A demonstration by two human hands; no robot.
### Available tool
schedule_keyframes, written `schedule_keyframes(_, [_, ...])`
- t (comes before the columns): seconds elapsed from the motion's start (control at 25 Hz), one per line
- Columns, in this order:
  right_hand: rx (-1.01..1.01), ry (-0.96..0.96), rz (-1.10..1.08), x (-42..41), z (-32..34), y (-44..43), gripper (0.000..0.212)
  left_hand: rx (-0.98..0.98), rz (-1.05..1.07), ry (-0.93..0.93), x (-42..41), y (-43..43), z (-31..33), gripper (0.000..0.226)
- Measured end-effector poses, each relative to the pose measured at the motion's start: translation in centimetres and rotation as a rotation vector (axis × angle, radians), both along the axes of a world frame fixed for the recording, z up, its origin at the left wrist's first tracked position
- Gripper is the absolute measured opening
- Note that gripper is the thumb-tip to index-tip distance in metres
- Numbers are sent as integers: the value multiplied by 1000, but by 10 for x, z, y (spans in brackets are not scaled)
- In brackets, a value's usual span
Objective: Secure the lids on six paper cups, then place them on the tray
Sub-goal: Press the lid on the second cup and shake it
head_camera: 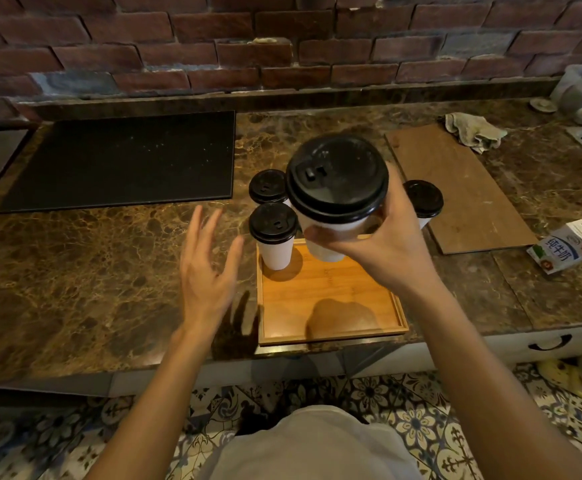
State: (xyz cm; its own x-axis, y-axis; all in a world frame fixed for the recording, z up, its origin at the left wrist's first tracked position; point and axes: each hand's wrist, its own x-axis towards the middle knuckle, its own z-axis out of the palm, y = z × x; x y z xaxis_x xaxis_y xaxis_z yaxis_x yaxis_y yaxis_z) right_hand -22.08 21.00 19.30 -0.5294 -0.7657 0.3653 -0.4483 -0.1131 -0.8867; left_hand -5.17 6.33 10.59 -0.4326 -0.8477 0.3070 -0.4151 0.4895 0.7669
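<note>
Held cup, white, black lid seated; right hand wrapped round its wall, raised over tray, apparently for setting down; left hand spread, grasping nothing, beside tray, its lid work likely finished; second cup stands in tray's far-left corner.

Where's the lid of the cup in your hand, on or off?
On. The black lid covers the whole top of the cup that the right hand holds over the tray.
</note>
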Motion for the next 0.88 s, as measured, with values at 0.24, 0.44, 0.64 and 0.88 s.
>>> schedule_keyframes(0.24, [147,-151,-35,16,-70,12,96,-31,37,-451,21,-13,-89,62])
schedule_keyframes(0.44, [279,-262,-77,28,-119,10,93,39,-4,-723,28,-16,-129,59])
schedule_keyframes(0.64, [418,-277,-56,37,-153,8,90,-1,-12,-868,23,-9,-148,67])
schedule_keyframes(0.88, [485,-277,-56,37,-163,0,92,-10,11,-838,22,-13,-155,61])
